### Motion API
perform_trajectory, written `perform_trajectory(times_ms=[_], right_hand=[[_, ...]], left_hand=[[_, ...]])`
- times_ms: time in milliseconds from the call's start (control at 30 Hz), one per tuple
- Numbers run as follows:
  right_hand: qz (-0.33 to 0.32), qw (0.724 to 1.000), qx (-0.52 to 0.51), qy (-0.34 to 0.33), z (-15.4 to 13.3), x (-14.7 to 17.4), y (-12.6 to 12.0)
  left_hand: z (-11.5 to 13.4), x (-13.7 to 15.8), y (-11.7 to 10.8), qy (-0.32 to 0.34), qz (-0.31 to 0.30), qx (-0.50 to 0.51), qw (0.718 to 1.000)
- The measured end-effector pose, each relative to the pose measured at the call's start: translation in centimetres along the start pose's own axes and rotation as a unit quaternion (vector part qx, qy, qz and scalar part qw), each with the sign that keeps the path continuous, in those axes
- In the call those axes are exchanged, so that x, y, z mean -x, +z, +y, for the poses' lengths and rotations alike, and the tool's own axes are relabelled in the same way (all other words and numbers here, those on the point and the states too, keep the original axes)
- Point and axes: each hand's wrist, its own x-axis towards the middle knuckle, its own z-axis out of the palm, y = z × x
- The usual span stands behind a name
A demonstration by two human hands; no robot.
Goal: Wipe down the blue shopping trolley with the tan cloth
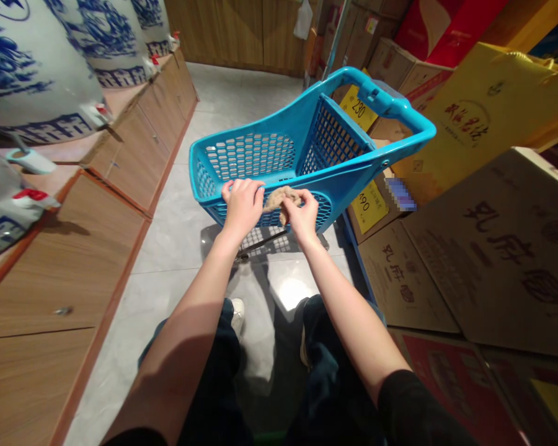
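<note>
While our left hand [242, 203] bends over the rim [325, 176] of the perforated blue plastic cart [303, 124], clenched or not we cannot tell, our right hand [303, 214] pinches a crumpled, fuzzy tan cloth [276, 199] there. The cloth's long axis roughly follows the rim, one end pointing left.

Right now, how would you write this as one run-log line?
left hand: on near rim of blue shopping cart | right hand: pinching bunched tan cloth by that rim

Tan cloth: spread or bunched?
Bunched: the tan cloth is crumpled at the fingertips of the right hand, by the near side of the blue cart.
</note>
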Motion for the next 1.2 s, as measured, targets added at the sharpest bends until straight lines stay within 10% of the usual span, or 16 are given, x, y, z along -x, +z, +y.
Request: perform_trajectory(times_ms=[133, 333, 567, 733, 933, 1200], right_hand=[[-0.086, 0.996, 0.011, -0.003, -0.1, -0.2, -0.2], [0.039, 0.998, 0.036, -0.016, -0.1, -1.7, -2.7], [-0.091, 0.995, 0.032, -0.028, 0.0, 0.0, -0.2], [0.045, 0.979, 0.171, -0.102, -0.7, -2.9, -5.1], [0.177, 0.880, 0.381, -0.219, -0.8, -5.3, -9.8], [0.077, 0.877, 0.468, -0.078, 2.5, -4.0, -9.8]], left_hand=[[-0.4, -0.1, -0.2, 0.002, -0.006, -0.003, 1.000], [-0.6, -0.1, -0.5, -0.001, -0.012, -0.009, 1.000], [-0.6, -0.1, -0.7, -0.001, -0.012, -0.012, 1.000], [-1.0, -0.3, -0.8, 0.005, -0.014, -0.005, 1.000], [-0.9, -0.2, -0.6, 0.005, -0.001, -0.003, 1.000], [-0.7, -0.4, -0.3, 0.004, -0.007, 0.003, 1.000]])
